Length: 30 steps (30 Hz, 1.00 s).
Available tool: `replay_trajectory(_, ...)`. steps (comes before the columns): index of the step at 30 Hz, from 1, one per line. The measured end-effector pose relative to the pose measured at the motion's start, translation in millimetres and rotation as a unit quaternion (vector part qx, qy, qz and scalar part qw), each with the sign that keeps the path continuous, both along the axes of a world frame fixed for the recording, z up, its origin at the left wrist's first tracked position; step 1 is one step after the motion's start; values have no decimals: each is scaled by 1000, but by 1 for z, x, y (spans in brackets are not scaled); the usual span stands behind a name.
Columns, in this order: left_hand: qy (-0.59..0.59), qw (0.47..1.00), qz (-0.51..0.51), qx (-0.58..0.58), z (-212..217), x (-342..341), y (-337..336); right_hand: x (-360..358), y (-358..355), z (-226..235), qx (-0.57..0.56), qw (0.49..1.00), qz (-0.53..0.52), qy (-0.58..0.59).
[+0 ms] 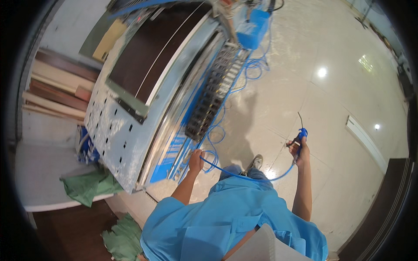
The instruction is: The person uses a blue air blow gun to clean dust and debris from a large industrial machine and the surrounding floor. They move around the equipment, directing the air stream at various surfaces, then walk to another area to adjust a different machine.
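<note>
Both hands are closed: the right hand grips a blue air gun, the left hand holds its blue hose beside the machine. Loose hose coils lie on the floor, and green cloths are near the machine.

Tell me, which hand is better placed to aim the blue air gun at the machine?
Right. The right hand already grips the blue air gun, nozzle up. The left hand only holds the blue hose beside the machine.

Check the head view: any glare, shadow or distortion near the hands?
Head view: ceiling-light glare spots on the glossy floor; a soft shadow falls between the machine and the right hand; fisheye bends the machine's edges; dark vignette rings the rim; the left hand reads sharp.
</note>
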<state>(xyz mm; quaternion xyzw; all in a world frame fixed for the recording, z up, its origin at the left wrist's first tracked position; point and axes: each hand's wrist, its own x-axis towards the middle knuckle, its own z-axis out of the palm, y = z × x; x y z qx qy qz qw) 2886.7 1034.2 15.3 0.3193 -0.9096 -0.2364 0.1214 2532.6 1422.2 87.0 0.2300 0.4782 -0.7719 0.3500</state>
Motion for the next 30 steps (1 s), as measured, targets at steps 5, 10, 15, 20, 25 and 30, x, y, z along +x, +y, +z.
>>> replay_trajectory(5,-17,993,-30,110,-24,-132,4,-103,-60,-10,192,962,50,185)
replay_trajectory(10,-111,971,-55,204,-62,-261,46,-236,-129,-6,358,806,242,404)
replay_trajectory(15,-98,952,-81,279,-77,-418,88,-377,-151,61,352,848,152,366)
replay_trajectory(20,-152,941,-147,263,-43,-599,91,-490,-166,187,133,802,286,507)
replay_trajectory(25,-77,958,-217,172,-33,-793,80,-611,-226,267,105,752,218,613)
replay_trajectory(30,-71,932,-100,341,-30,-941,67,-752,-282,319,135,541,225,799)
